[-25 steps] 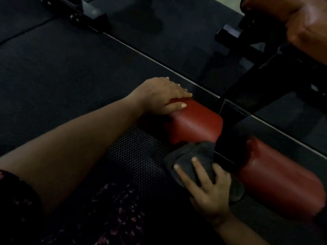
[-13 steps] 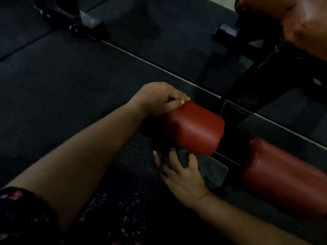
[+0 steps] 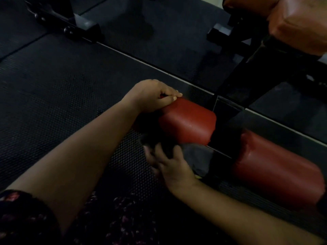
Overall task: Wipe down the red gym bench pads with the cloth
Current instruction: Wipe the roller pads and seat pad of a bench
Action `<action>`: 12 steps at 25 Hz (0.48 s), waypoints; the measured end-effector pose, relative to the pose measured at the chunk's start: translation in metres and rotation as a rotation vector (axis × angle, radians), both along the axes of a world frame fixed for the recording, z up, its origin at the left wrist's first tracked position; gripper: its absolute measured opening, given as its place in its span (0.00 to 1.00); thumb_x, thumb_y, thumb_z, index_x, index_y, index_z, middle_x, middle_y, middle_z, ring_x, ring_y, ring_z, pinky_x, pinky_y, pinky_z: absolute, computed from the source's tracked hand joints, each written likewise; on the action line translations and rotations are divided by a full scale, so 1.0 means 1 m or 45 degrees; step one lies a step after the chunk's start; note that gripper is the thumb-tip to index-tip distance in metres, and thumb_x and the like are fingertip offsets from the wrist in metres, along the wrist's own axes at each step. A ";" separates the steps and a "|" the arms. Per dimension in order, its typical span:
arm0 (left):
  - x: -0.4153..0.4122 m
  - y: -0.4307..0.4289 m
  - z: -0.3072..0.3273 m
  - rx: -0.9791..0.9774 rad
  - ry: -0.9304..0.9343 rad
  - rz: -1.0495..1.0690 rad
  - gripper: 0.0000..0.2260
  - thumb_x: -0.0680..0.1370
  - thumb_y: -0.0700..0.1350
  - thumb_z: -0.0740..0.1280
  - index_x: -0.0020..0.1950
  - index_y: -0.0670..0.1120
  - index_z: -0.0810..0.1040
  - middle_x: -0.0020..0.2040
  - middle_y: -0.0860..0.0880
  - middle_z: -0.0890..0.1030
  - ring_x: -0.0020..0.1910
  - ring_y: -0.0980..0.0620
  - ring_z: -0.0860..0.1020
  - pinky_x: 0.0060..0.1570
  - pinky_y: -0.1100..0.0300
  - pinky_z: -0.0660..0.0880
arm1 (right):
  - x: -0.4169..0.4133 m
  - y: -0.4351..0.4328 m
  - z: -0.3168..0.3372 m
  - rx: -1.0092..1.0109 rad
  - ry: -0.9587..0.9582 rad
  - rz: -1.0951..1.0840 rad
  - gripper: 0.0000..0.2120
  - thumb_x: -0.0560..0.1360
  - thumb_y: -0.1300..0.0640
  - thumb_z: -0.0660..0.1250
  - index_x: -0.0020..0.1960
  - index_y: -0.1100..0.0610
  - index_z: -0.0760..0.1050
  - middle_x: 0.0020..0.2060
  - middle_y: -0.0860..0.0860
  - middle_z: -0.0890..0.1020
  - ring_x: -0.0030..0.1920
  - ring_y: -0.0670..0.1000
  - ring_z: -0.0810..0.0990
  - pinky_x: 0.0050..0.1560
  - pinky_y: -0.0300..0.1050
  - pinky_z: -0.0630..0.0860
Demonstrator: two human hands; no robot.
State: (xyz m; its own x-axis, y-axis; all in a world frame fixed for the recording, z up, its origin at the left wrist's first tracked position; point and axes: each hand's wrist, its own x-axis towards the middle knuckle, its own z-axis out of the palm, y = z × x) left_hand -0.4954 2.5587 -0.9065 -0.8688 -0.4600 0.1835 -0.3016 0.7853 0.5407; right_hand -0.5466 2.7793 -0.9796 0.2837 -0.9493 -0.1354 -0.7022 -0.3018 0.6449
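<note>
Blurred right hand (image 3: 172, 167) presses spread fingers (image 3: 158, 151) on half-hidden grey cloth (image 3: 199, 157); left hand (image 3: 153, 96) grip curls round glossy red pad (image 3: 187, 124).

The middle pad (image 3: 187, 122) is a bright, glossy red with a few pale glints, the right pad (image 3: 276, 170) is a darker, duller red with lighter streaks of sheen at one end, and the top pad (image 3: 297, 23) is a washed-out orange-red. The cloth (image 3: 198, 158) is plain dark grey, the frame (image 3: 256, 68) is black and the foot (image 3: 86, 23) is grey. The floor (image 3: 53, 85) is black with a fine pattern of raised dots and a thin pale line (image 3: 141, 61) along one seam, and the sleeve (image 3: 21, 209) is black, scattered with small pink and red blotches.
</note>
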 end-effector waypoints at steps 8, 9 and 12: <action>0.011 0.021 -0.005 -0.465 -0.124 0.002 0.28 0.79 0.62 0.50 0.74 0.53 0.69 0.70 0.49 0.75 0.69 0.46 0.72 0.70 0.44 0.66 | -0.096 0.050 0.110 -0.742 -1.318 -0.762 0.28 0.68 0.58 0.63 0.68 0.45 0.73 0.69 0.51 0.71 0.61 0.59 0.74 0.62 0.49 0.70; 0.008 0.034 -0.007 -0.551 -0.110 0.061 0.28 0.79 0.62 0.50 0.75 0.52 0.68 0.70 0.48 0.74 0.70 0.45 0.72 0.70 0.44 0.64 | -0.110 0.035 0.122 -0.833 -1.545 -0.926 0.27 0.70 0.58 0.65 0.69 0.45 0.72 0.69 0.51 0.72 0.64 0.56 0.73 0.65 0.45 0.68; -0.012 0.072 -0.014 -0.690 0.012 0.040 0.26 0.79 0.60 0.53 0.75 0.51 0.69 0.71 0.48 0.74 0.69 0.45 0.72 0.69 0.45 0.65 | -0.117 -0.002 0.117 -0.621 -1.550 -1.276 0.29 0.74 0.55 0.66 0.73 0.41 0.65 0.69 0.51 0.71 0.65 0.56 0.73 0.63 0.46 0.69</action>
